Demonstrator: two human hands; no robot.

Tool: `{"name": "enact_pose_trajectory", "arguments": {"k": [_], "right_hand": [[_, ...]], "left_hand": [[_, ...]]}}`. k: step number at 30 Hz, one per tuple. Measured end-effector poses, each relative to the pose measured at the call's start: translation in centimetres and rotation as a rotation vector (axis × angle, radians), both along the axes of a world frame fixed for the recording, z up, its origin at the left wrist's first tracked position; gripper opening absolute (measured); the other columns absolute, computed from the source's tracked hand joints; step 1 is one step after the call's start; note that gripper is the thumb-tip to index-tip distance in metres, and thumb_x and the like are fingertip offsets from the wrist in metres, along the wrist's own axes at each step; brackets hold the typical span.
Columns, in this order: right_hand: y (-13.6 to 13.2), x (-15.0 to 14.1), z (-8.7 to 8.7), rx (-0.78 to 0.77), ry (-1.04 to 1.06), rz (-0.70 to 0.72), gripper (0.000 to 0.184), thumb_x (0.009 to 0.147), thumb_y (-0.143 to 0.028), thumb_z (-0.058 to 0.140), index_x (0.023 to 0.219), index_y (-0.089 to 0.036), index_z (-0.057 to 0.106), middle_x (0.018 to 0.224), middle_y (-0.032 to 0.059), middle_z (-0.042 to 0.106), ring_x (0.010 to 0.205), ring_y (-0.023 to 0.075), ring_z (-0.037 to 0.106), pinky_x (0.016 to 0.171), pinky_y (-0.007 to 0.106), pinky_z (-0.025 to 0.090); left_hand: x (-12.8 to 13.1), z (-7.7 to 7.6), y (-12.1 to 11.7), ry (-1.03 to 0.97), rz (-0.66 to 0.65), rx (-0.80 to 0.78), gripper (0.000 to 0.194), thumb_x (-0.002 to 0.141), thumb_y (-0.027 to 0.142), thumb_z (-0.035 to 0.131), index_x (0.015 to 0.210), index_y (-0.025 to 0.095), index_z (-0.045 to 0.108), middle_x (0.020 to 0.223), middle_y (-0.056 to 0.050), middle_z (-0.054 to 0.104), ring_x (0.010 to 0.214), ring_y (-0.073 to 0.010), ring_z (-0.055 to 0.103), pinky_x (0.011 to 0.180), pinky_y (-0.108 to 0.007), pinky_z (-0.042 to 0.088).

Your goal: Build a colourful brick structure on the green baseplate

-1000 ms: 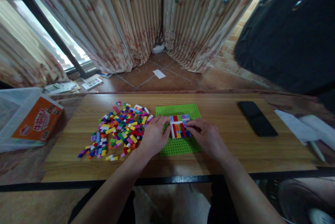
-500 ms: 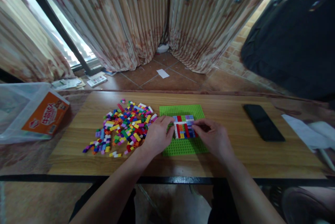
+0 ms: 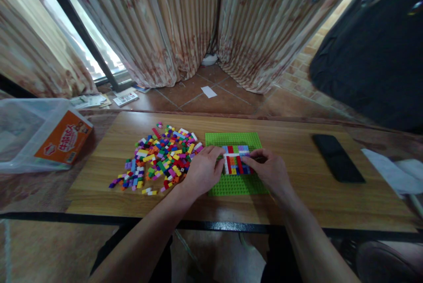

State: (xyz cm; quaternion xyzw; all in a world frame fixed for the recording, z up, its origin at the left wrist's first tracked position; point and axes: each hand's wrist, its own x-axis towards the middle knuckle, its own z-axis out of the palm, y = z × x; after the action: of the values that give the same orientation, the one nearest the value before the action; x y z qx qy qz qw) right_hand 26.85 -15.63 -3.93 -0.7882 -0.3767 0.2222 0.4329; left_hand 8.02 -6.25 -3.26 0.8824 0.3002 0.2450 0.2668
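On a green studded baseplate point(image 3: 236, 186) lies a rectangle of building bricks point(image 3: 235, 161) in red, white, orange, yellow, blue and lilac rows. My left hand point(image 3: 205, 168) is at the rectangle's left edge, thumb and fingers curled toward each other; what lies between them is hidden. Over the right end, my right hand point(image 3: 271, 170) has its thumb and forefinger drawn together on the bricks there, covering part of them. Just left of the baseplate spreads a heap of loose bricks point(image 3: 161, 155) in many colours, partly behind my left hand.
A black phone point(image 3: 337, 158) lies on the wooden table point(image 3: 297, 199) at the right, near white paper point(image 3: 383, 166). Beyond the left end stands a clear plastic bin point(image 3: 20, 135) with an orange label. Curtains point(image 3: 185, 27) hang behind, and a dark covered object point(image 3: 373, 53) stands at the right.
The whole view has shifted slightly, so the table appears a little farther right. Both hands stay at the brick rectangle; the right thumb reaches slightly farther over its right end.
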Motion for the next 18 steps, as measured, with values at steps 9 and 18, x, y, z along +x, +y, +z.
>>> {"name": "enact_pose_trajectory", "arguments": {"k": [9,18], "right_hand": [[0.2,0.0,-0.3,0.057,0.054,0.014,0.038,0.063,-0.052,0.081,0.073,-0.018,0.067,0.066,0.003,0.069,0.059,0.0163,0.061,0.057,0.031,0.048],[0.2,0.8,0.4,0.156,0.305,-0.125,0.048,0.061,-0.065,0.076,0.068,-0.019,0.066,0.057,-0.0009,0.059,0.051,0.0121,0.051,0.049,0.026,0.041]], "left_hand": [[0.0,-0.3,0.0,-0.009,0.002,-0.008,0.016,0.089,0.014,0.053,0.101,0.019,0.063,0.098,-0.007,0.069,0.095,-0.0223,0.065,0.085,-0.038,0.054],[-1.1,0.3,1.3,-0.067,0.044,0.045,0.019,0.088,0.01,0.051,0.1,0.02,0.062,0.097,-0.006,0.07,0.094,-0.0209,0.065,0.087,-0.036,0.054]]}}
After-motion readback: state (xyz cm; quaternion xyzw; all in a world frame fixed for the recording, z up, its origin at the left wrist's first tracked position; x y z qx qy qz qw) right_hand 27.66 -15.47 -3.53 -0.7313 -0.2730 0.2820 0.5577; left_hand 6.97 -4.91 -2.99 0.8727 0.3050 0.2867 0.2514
